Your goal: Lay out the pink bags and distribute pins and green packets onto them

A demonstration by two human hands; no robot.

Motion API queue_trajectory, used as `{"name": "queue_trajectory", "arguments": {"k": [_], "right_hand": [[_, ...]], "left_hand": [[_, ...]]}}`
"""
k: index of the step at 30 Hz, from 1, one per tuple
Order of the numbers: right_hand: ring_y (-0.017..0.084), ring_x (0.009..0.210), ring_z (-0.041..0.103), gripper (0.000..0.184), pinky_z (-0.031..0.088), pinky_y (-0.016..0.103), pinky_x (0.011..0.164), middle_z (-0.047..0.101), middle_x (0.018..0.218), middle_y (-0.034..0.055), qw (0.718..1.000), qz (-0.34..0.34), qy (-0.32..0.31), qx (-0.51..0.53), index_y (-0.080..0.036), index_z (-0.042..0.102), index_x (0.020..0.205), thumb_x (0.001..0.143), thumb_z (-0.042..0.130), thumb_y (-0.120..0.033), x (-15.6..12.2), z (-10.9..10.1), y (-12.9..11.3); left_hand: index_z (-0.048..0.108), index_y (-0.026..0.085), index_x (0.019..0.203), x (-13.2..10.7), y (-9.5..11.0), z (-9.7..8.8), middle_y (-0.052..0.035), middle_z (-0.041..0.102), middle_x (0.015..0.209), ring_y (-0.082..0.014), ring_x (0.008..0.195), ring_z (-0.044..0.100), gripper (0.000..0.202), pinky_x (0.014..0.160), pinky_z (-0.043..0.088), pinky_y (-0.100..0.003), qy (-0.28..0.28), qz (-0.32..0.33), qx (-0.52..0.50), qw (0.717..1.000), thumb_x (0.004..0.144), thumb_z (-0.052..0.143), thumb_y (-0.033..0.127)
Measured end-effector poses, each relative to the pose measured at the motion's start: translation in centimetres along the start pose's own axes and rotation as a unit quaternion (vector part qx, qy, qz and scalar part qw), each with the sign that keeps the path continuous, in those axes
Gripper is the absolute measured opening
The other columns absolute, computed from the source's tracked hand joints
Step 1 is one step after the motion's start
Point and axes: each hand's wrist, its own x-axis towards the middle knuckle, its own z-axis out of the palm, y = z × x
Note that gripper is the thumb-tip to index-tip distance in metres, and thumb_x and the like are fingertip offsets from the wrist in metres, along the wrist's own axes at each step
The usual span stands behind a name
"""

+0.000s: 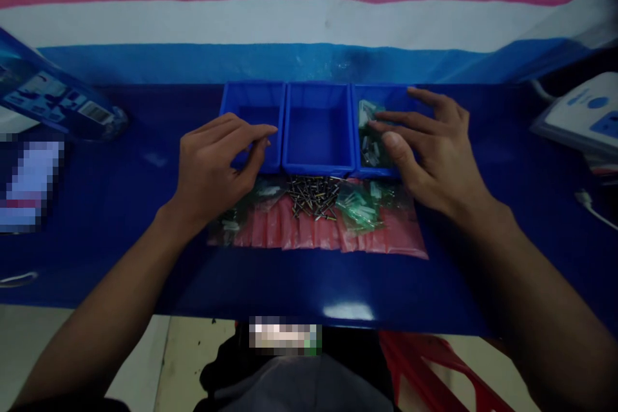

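Three blue plastic parts bins stand side by side at the back of the bench: the left bin (253,109), the middle bin (317,129) and the right bin (381,100). My left hand (217,167) rests at the front corner of the left bin, fingers curved and holding nothing. My right hand (425,148) spreads over the right bin, fingertips at small clear green-tinted bags (371,135) inside it. In front of the bins, a heap of small metal rivets or screws (311,196) lies on flattened pink plastic bags (318,235), with green-tinted bags (360,206) beside it.
The blue workbench (309,290) has a front edge near my body. A blue printed box (53,90) lies at the far left, and a white-and-blue device (584,116) with a white cable sits at the right. A red stool (425,360) shows below the bench.
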Motion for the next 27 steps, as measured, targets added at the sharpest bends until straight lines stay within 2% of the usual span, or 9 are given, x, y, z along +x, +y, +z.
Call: {"name": "queue_trajectory", "arguments": {"k": [2,5,6,8,13,17,22,24,27], "right_hand": [[0.036,0.148,0.058,0.032,0.047,0.064,0.12,0.076,0.139,0.0061,0.996,-0.055,0.068,-0.008,-0.027,0.074,0.134,0.111,0.054,-0.035,0.1,-0.4,-1.6],[0.029,0.122,0.073,0.021,0.058,0.052,0.102,0.081,0.119,0.0062,0.976,-0.171,0.129,0.033,-0.023,0.075,0.121,0.102,0.068,-0.024,0.3,-0.7,-5.6],[0.028,0.115,0.074,0.018,0.061,0.047,0.092,0.081,0.113,0.009,0.962,-0.231,0.129,0.068,-0.018,0.076,0.116,0.1,0.069,-0.022,0.5,-0.7,-7.3],[0.021,0.111,0.075,0.012,0.063,0.037,0.093,0.082,0.112,0.0051,0.947,-0.292,0.098,0.091,-0.017,0.076,0.107,0.104,0.067,-0.023,0.7,-0.2,-11.0],[0.023,0.128,0.071,0.037,0.057,0.037,0.104,0.074,0.141,0.013,0.94,-0.336,0.006,0.058,-0.016,0.069,0.143,0.11,0.052,-0.014,1.7,3.3,-17.9],[0.022,0.109,0.074,0.039,0.056,0.04,0.097,0.08,0.12,0.0136,0.937,-0.341,-0.055,0.052,-0.013,0.076,0.131,0.11,0.042,-0.009,1.9,5.6,-19.2],[0.02,0.097,0.067,0.031,0.051,0.038,0.084,0.077,0.092,0.0076,0.932,-0.349,-0.043,0.082,-0.015,0.077,0.096,0.109,0.049,-0.01,1.8,5.3,-18.8],[0.022,0.103,0.067,0.03,0.05,0.039,0.088,0.077,0.098,0.0072,0.936,-0.338,-0.02,0.095,-0.017,0.076,0.096,0.108,0.05,-0.01,2.0,4.9,-18.6],[0.03,0.124,0.065,0.026,0.05,0.046,0.102,0.075,0.126,0.0124,0.948,-0.306,-0.021,0.089,-0.018,0.077,0.111,0.108,0.051,-0.015,2.4,4.6,-18.5]], "left_hand": [[0.078,0.023,0.118,0.1,-0.1,-0.2,0.0006,0.081,0.093,-0.0151,0.078,0.075,0.021,0.076,0.062,-0.032,0.003,-0.008,0.002,1.0,0.103,0.067,0.013],[0.079,0.025,0.118,0.2,-0.3,-0.4,0.0033,0.082,0.092,-0.0124,0.075,0.076,0.02,0.073,0.062,-0.029,0.029,-0.036,-0.006,0.999,0.104,0.069,0.015],[0.079,0.026,0.117,0.3,-0.4,-0.5,0.0043,0.082,0.093,-0.0115,0.075,0.076,0.02,0.072,0.062,-0.027,0.042,-0.056,-0.017,0.997,0.104,0.069,0.015],[0.081,0.027,0.115,0.4,-0.6,-0.5,0.0059,0.083,0.092,-0.0106,0.077,0.078,0.019,0.071,0.063,-0.025,0.071,-0.103,-0.049,0.991,0.104,0.07,0.016],[0.083,0.028,0.111,0.2,-1.1,0.0,0.0058,0.082,0.089,-0.0116,0.076,0.08,0.018,0.066,0.063,-0.023,0.114,-0.167,-0.134,0.97,0.103,0.071,0.017],[0.084,0.027,0.106,0.2,-1.3,0.3,0.0048,0.082,0.087,-0.0115,0.075,0.08,0.019,0.063,0.062,-0.021,0.112,-0.196,-0.167,0.96,0.1,0.074,0.012],[0.083,0.024,0.106,0.3,-1.2,0.4,0.007,0.08,0.084,-0.0076,0.073,0.078,0.02,0.061,0.062,-0.016,0.109,-0.204,-0.198,0.953,0.1,0.072,0.009],[0.081,0.024,0.108,0.3,-1.1,0.3,0.0096,0.08,0.085,-0.0044,0.074,0.077,0.018,0.063,0.063,-0.013,0.101,-0.189,-0.191,0.958,0.102,0.073,0.009],[0.079,0.022,0.109,0.3,-1.0,0.1,0.0117,0.079,0.086,-0.0023,0.077,0.077,0.012,0.065,0.064,-0.012,0.093,-0.177,-0.188,0.962,0.105,0.074,0.012]]}}
